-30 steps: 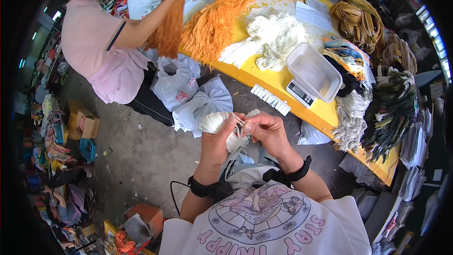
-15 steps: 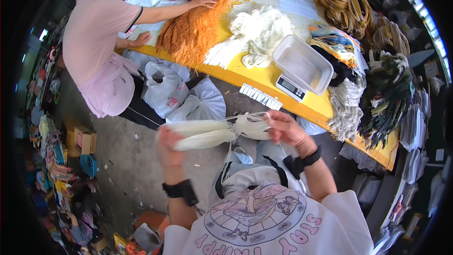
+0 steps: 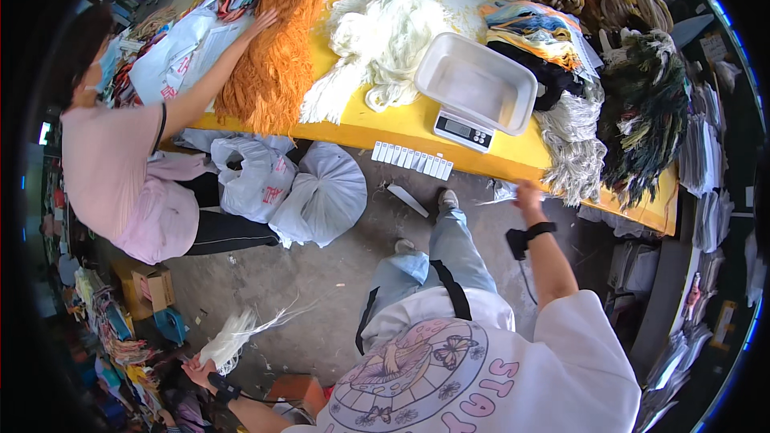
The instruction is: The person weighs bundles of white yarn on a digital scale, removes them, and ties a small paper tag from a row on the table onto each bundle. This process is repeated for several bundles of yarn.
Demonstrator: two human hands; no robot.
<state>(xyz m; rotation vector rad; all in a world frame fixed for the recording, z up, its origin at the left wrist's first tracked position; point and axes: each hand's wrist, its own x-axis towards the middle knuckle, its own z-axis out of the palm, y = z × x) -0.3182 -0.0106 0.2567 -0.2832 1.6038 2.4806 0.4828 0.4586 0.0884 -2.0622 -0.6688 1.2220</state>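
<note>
My left hand [image 3: 197, 370] is closed round one end of a hank of white yarn [image 3: 231, 341], held out low at the left over the floor. Loose strands trail from the hank toward the right. Beside the yellow table's front edge is my right hand [image 3: 528, 197], apart from the hank. Motion smears its fingers, so whether they hold anything is unclear. Nearest to it on the table hangs a bundle of grey yarn [image 3: 568, 144]. Further back, a pale plastic tub [image 3: 476, 82] sits on a digital scale [image 3: 464, 131].
The yellow table [image 3: 513, 154] carries white yarn [image 3: 385, 44], orange yarn [image 3: 277, 56] and dark green yarn [image 3: 646, 120]. A co-worker [image 3: 120, 168] leans over its left end. White plastic bags [image 3: 325, 196] stand below. Cardboard boxes [image 3: 152, 289] lie at the left.
My hands have moved apart. The left carried the white hank down to the left, and the right moved toward the table edge, off the hank. The co-worker appears further left in view.
</note>
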